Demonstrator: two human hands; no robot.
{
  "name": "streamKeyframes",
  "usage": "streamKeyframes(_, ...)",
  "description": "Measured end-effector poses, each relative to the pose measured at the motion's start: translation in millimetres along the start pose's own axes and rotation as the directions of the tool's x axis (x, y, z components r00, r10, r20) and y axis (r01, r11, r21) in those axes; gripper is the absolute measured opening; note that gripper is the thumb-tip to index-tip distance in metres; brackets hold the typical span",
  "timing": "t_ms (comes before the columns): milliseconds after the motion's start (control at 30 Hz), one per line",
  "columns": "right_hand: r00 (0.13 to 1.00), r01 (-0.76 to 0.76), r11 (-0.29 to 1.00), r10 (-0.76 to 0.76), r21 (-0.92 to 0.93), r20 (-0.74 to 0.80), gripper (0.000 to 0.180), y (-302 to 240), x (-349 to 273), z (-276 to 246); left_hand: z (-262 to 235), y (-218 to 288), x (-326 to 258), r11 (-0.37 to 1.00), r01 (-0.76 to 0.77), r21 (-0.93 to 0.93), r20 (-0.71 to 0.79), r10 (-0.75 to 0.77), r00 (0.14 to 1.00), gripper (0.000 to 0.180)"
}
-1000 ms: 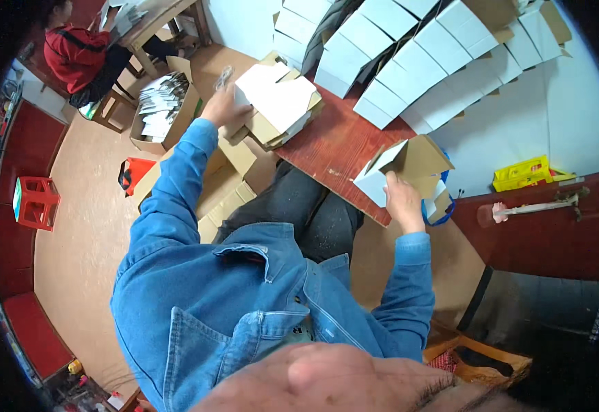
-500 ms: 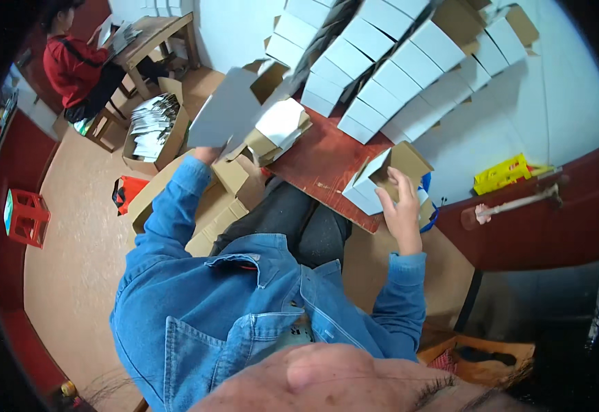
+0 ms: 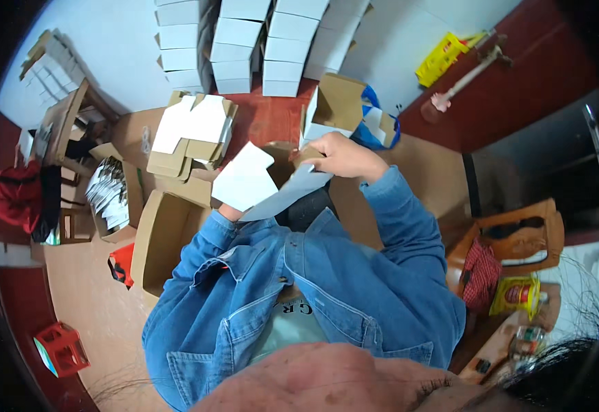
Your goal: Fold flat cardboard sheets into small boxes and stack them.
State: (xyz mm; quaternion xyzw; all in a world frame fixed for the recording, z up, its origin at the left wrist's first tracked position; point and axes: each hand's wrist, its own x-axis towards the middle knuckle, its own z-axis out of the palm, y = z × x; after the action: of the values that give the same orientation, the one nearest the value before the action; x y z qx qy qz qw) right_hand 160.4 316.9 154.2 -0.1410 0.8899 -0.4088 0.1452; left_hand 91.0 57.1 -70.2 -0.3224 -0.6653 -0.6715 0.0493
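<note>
A partly folded white cardboard box blank (image 3: pixel 244 180), brown on its inner side, is held tilted above my lap. My left hand (image 3: pixel 231 211) holds it from below at its left end; the fingers are mostly hidden behind the card. At the right end, my right hand (image 3: pixel 347 158) pinches a flap between thumb and fingers. Just beyond that hand, a white box (image 3: pixel 328 130) with its brown inside showing stands open-topped on the red table (image 3: pixel 264 123). To the left of it lies a pile of flat box blanks (image 3: pixel 193 127), white and brown.
Tall stacks of white boxes (image 3: pixel 238 48) line the table's back. A large brown carton (image 3: pixel 159 240) sits by my left side, and another carton (image 3: pixel 131 199) holds folded card. A person in red (image 3: pixel 15 196) sits far left. A wooden chair (image 3: pixel 512 240) is at right.
My view has swung, so the scene sits further left. The left hand has brought the blank in front of me. My right hand has left the open box and gripped the blank's flap.
</note>
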Motion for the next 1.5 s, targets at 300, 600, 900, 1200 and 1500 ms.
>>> streamKeyframes(300,0.944,-0.249,0.966,0.227,-0.068,-0.239,0.027,14,-23,17,-38,-4,1,0.771,0.505,-0.389,0.038,-0.534,0.845,0.014)
streamKeyframes(600,0.921,-0.254,0.905,0.119,-0.340,-0.371,0.028,7,-15,57,-12,127,53,0.878,-0.390,0.276,0.367,0.279,0.888,0.074)
streamKeyframes(900,0.880,-0.372,0.913,0.288,-0.170,-0.376,0.031,-2,-2,51,-14,111,52,0.886,-0.391,0.250,0.498,0.229,0.836,0.045)
streamKeyframes(1200,0.777,-0.448,0.893,0.369,-0.036,-0.510,0.029,41,-37,53,16,96,58,0.926,-0.362,0.108,0.616,0.223,0.755,0.021)
streamKeyframes(1500,0.620,-0.385,0.909,0.384,0.161,-0.684,0.021,91,-91,67,72,96,86,0.956,-0.292,0.013,0.712,0.196,0.674,0.018)
